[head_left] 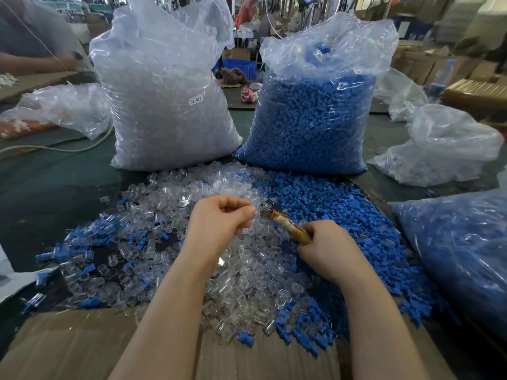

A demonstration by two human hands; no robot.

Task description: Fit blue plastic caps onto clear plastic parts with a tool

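A heap of clear plastic parts covers the middle of the table, with loose blue caps heaped to its right. My left hand hovers over the clear heap with fingers curled and pinches a small clear part at its fingertips. My right hand grips the yellow taped handle of a small tool. The tool's metal head points up-left, close to the left fingertips. Assembled pieces, clear with blue caps, lie scattered at the left.
Two tall plastic bags stand behind the heaps: clear parts on the left, blue caps on the right. Another bag of blue pieces lies at the right. Cardboard lines the near edge. Another person sits at far left.
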